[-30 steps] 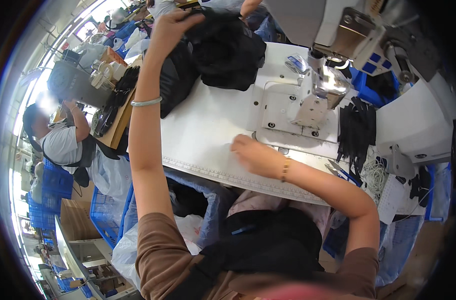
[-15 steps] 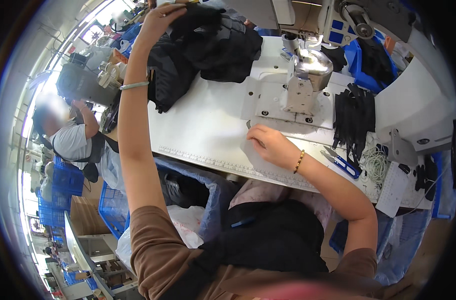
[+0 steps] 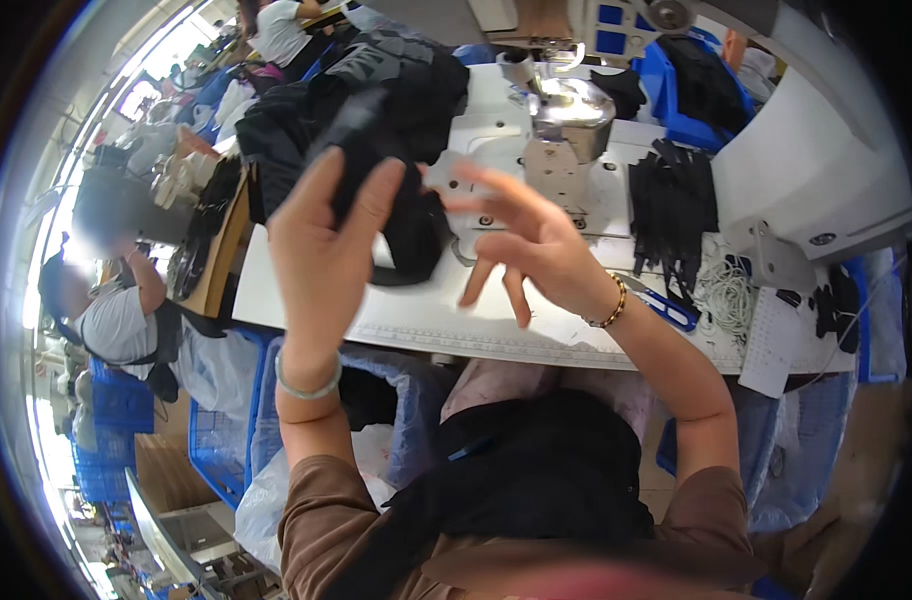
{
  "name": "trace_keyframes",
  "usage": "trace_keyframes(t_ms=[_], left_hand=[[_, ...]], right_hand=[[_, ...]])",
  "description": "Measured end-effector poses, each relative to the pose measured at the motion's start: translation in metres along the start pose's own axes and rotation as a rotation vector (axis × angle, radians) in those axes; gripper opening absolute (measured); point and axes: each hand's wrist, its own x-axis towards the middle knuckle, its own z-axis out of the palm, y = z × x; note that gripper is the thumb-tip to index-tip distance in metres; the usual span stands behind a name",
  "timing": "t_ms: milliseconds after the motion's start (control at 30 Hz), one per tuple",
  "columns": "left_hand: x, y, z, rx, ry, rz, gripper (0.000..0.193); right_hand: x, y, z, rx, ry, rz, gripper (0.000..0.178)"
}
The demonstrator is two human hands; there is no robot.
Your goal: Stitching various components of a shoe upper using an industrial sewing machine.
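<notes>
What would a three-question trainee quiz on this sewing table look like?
1. What colour is the cloth by the left hand?
2. True or false: the right hand is clenched in a fist.
3. Which lies to the right of the snips: a) that cloth, or b) the white cord?

Key: 1. Black. 2. False; it is spread open. 3. b.
</notes>
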Motion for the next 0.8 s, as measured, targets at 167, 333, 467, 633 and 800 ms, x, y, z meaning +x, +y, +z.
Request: trace_keyframes(t_ms=[167, 333, 467, 633, 800], left_hand=[[0.029, -0.044, 0.039, -0.139, -0.131, -0.058, 0.02], [0.067, -0.033, 0.087, -0.428, -0.232, -0.122, 0.015], [0.089, -0.055, 0.112, -0.648, -0.304, -0.205, 0.011], [0.1, -0.073, 0.12, -0.616, -0.318, -0.198, 0.009], [0.092, -0.077, 0.113, -0.576, -0.232, -0.106, 0.009]], right_hand=[[-0.005, -0.013, -0.008, -0.084, 0.135, 0.189, 0.024], [-0.001, -0.018, -0.021, -0.334, 0.495, -0.163, 0.016], [0.0, -0.024, -0.024, -0.372, 0.617, -0.153, 0.016], [0.0, -0.014, -0.03, -0.366, 0.599, -0.247, 0.014], [-0.003, -0.014, -0.032, -0.514, 0.591, -0.277, 0.016]])
